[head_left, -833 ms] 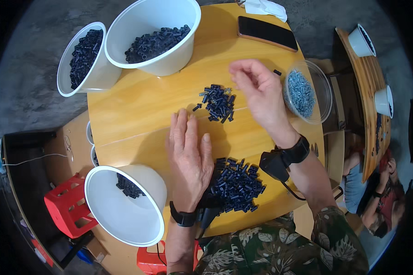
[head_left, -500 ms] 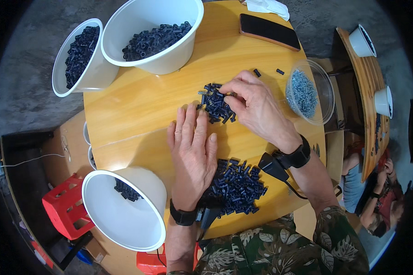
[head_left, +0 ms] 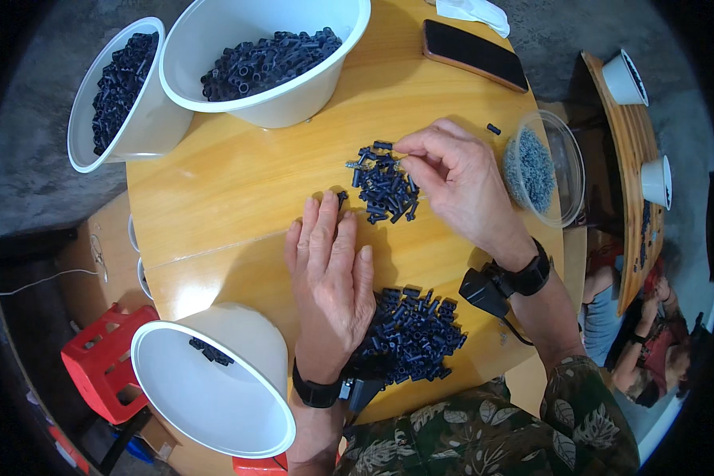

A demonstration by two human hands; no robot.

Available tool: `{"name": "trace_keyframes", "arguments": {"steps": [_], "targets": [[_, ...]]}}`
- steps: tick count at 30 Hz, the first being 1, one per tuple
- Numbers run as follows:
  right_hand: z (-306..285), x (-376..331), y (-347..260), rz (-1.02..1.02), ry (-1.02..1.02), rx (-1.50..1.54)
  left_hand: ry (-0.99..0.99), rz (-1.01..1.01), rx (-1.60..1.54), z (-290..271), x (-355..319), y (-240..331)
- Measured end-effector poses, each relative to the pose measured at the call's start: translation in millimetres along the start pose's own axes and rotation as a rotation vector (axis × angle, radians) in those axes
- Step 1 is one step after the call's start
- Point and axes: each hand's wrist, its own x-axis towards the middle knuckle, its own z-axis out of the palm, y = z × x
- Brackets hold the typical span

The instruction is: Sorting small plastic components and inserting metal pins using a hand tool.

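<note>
Head view, only one we've got. Left hand (head_left: 329,278) is palm down on the yellow table (head_left: 206,190), fingers extended, not gripping. One black piece (head_left: 342,197) sits right at its fingertips; we can't tell if they touch. Right hand (head_left: 470,182) is at the upper right edge of the small pile (head_left: 385,186), thumb and index drawn close together; we can't tell whether a part is between them.

Small pile is mid-table, black pieces with a bit of silvery metal (head_left: 352,165) at its left edge. Larger black pile (head_left: 416,337) lies nearer the body, just right of the left wrist.

Right side: clear tub (head_left: 570,170) with silvery screw-like parts (head_left: 530,170), one loose black piece (head_left: 493,128) near it, phone (head_left: 474,55) farther up. Upper left we have two white buckets of black parts, large (head_left: 293,103) and narrower (head_left: 155,131). Third white bucket (head_left: 214,397), lower left, has a few dark pieces inside.
</note>
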Motion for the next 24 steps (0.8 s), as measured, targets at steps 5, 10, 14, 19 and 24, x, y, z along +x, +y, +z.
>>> {"name": "trace_keyframes", "arguments": {"steps": [5, 10, 14, 19, 24], "targets": [[-4.0, 6.5, -10.6, 0.001, -0.06, -0.008, -0.002, -0.018, -0.013, -0.6, -0.2, 0.5], [6.2, 6.4, -18.3, -0.039, -0.112, 0.013, 0.007, -0.013, -0.017, -0.6, 0.4, -1.0], [11.3, 5.6, -18.5, -0.084, -0.13, -0.046, -0.02, -0.031, -0.034, -0.8, 0.5, 0.3], [10.3, 3.7, -15.1, -0.06, -0.149, -0.068, -0.024, -0.041, -0.033, -2.2, -0.7, -1.1], [11.4, 2.8, -12.3, -0.094, -0.137, -0.085, -0.029, -0.041, -0.035, -0.7, -0.5, -1.6]]}}
